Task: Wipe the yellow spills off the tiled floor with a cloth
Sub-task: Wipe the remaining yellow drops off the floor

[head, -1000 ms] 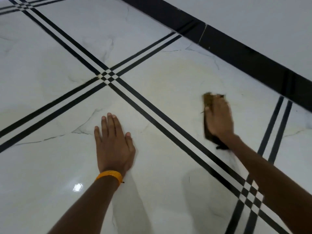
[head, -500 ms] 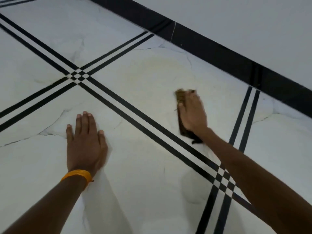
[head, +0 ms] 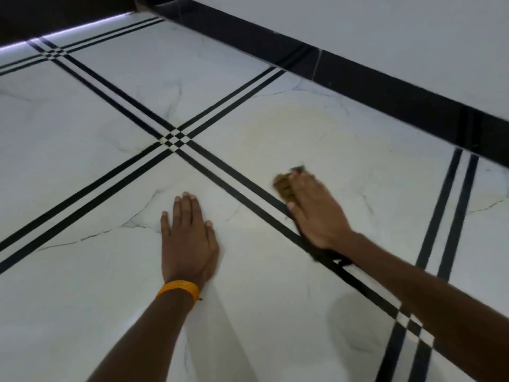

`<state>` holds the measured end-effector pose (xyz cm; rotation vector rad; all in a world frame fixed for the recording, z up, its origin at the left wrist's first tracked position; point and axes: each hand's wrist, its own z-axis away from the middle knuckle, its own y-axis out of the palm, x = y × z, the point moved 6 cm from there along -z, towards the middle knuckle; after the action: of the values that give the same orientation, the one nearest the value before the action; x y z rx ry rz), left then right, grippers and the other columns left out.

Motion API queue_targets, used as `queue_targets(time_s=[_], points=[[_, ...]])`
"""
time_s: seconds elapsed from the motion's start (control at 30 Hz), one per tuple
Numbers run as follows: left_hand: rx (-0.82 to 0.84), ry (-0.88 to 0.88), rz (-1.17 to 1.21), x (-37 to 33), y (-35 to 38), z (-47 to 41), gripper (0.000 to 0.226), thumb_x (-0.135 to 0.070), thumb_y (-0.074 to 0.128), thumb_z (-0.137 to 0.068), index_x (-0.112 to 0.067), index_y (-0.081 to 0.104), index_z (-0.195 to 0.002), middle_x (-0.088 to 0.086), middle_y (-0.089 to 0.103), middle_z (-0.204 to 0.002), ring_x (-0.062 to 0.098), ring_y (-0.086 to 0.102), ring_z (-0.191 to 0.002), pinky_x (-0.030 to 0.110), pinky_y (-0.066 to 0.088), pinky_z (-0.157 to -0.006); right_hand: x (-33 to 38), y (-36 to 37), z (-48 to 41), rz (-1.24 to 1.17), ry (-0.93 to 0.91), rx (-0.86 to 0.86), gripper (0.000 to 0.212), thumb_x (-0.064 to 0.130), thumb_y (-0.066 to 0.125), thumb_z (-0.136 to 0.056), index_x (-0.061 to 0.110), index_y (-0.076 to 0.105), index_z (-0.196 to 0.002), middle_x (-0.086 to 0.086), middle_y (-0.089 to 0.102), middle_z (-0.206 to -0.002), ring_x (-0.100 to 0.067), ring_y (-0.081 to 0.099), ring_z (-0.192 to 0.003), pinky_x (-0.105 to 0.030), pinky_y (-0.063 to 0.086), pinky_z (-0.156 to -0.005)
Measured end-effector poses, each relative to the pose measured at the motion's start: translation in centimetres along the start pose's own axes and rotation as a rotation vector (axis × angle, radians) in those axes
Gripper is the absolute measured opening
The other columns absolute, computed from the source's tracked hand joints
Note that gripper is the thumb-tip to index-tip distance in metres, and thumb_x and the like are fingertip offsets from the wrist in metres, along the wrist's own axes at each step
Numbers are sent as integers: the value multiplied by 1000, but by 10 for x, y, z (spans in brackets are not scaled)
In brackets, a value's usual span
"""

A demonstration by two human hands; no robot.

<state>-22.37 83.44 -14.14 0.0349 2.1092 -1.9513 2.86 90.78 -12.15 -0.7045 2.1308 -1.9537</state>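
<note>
A dark brownish cloth [head: 283,186] lies on the white tiled floor [head: 82,133] under my right hand [head: 316,213], which presses flat on it beside the double black tile stripe. Most of the cloth is hidden by the hand; a dark end pokes out near the wrist. A faint yellow smear [head: 289,125] spreads over the tile beyond the cloth, toward the wall. My left hand [head: 187,238] rests flat on the floor to the left, fingers together, holding nothing, an orange band on the wrist.
A black skirting strip [head: 385,86] runs along the foot of the white wall at the upper right. Double black stripes cross at a checkered joint [head: 175,140]. A dark area with a lit edge lies at the far upper left.
My right hand has slid the cloth nearer, back to the black stripe. The camera view shifted, so both hands now sit further right in frame. My left hand stays planted.
</note>
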Motion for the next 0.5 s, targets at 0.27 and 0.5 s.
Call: queue_targets(time_s=[0.27,0.5], points=[[-2,1,4,22,1,-1,63,-31,19,-101,-3,16,-157,15,16,-166,28,13,-154,52,10,-125,42,26,-137,45,308,-4,65,43,23,-107,2,25,-157,-17,29,-164,-30,23,-153,-43,11,-126],[24,4,3,5,-1,-3,61,-27,27,-103,-2,14,-157,15,14,-166,28,11,-154,51,9,-125,67,24,12,-33,-28,28,62,40,27,-105,9,29,-159,-10,29,-165,-27,22,-155,-40,12,-127]])
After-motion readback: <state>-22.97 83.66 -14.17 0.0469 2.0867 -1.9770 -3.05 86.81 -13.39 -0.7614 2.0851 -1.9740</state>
